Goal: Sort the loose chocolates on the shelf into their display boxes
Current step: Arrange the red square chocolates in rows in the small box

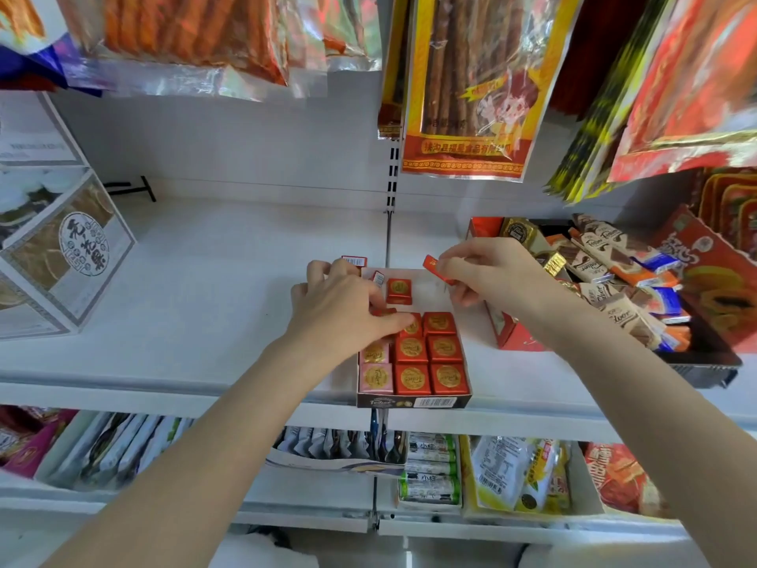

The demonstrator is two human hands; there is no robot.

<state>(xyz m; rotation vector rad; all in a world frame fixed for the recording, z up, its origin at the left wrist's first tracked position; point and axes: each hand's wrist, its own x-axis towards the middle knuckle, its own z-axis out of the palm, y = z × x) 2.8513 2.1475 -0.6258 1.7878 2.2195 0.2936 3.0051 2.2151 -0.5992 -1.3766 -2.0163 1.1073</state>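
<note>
White shop shelf [205, 280] | left hand [348, 305] fingers curled on boxed chocolate [411, 326] | right hand [487, 272] pinching red chocolate [437, 269]

A shop aisle: white metal shelving [229, 248] beneath the hands, hanging snack packets [463, 88] above them, a barcoded chocolate display box [413, 401] below the wrists.

just one cam, head-mounted | looks forward and down at a white shelf [205, 280] from close, arm's reach | wide-angle, edges bend | both forearms come in from the bottom, hands mid-frame | hanging packs [463, 96] fill the top, lower shelf [286, 502] along the bottom | no second view, nothing shared
</note>
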